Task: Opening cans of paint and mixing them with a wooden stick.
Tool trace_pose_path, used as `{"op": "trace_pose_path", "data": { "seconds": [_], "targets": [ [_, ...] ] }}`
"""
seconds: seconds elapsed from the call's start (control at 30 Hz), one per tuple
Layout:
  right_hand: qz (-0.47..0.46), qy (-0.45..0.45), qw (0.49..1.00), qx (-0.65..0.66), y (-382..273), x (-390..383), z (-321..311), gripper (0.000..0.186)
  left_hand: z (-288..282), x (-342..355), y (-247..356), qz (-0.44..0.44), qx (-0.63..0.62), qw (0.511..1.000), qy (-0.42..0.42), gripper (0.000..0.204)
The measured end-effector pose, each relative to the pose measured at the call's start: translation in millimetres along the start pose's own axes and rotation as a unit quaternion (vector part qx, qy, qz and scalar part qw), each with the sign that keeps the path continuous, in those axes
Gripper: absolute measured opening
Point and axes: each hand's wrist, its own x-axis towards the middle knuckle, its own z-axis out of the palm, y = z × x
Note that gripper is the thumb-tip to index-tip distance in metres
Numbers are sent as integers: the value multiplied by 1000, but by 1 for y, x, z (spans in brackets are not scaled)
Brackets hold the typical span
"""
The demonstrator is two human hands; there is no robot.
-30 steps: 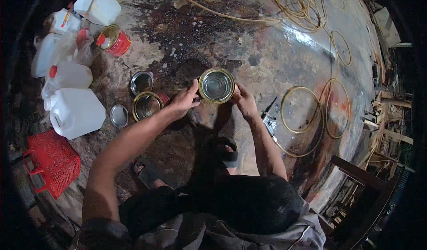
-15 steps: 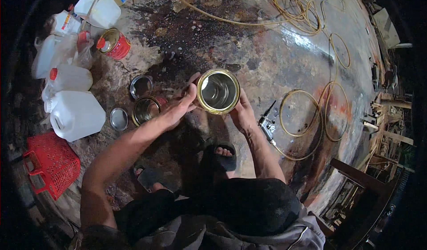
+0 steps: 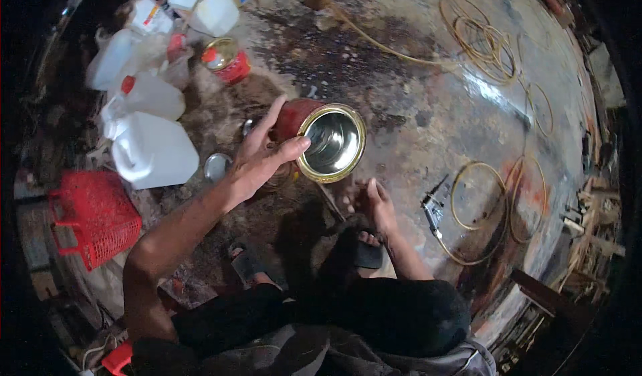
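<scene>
My left hand grips a red metal can by its side, the thumb over the gold-coloured rim. The can is tilted so its open mouth faces me, showing a shiny silver inside with some wet-looking streaks. Below and to the right, my right hand is apart from the can, fingers loosely bent and thumb raised; I see nothing held in it. A thin dark stick-like thing shows between the can and that hand; whether it lies on the floor is unclear. Behind my left hand, a round metal lid lies on the floor.
White plastic jugs line the left side, beside a red plastic basket. Another red can stands farther off. To the right lie a spray gun and its coiled yellow hose. My sandalled feet are below.
My right hand has let go of the can and dropped down to the right. The left hand keeps hold and has tilted the can, showing its red side. The whole view has shifted.
</scene>
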Motion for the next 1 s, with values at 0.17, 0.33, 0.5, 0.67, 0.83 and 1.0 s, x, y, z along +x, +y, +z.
{"op": "trace_pose_path", "data": {
  "seconds": [0.17, 0.33, 0.5, 0.67, 0.83, 1.0],
  "targets": [
    [20, 10, 990, -139, 49, -18, -13, 52, -41, -9, 3, 15, 12, 998, 61, 89],
    [34, 1, 985, -169, 63, -28, -25, 51, -86, -12, 2, 42, 38, 993, 99, 91],
    [24, 6, 981, -190, 66, -26, -29, 52, -122, -23, 3, 26, 75, 989, 121, 109],
    [14, 25, 980, -198, 69, -23, -30, 51, -137, -36, 0, 23, 136, 976, 167, 113],
    [28, 33, 977, -207, 70, -23, -32, 47, -145, -38, -3, 44, 181, 964, 188, 110],
    [33, 30, 985, -164, 74, -21, -32, 44, -148, -41, -7, 52, 163, 968, 184, 110]
  ]
}}
